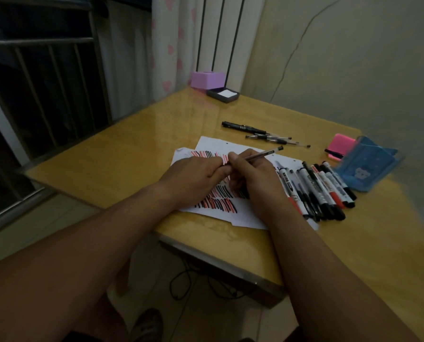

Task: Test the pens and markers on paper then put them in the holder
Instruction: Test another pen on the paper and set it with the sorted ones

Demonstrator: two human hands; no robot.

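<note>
Under the fingers [219,172] lies matt white paper [245,218] on a glossy, smooth, wood-look counter [132,154]. Between the fingers, the pen [260,155] has a clear plastic barrel. Right of them, the markers [325,191] are smooth plastic, and the holder [365,166] beyond is translucent blue plastic.

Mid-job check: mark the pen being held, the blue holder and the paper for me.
pen [257,155]: head view, middle of the barrel.
holder [368,160]: head view, its blue wall.
paper [213,144]: head view, bare far corner.
</note>
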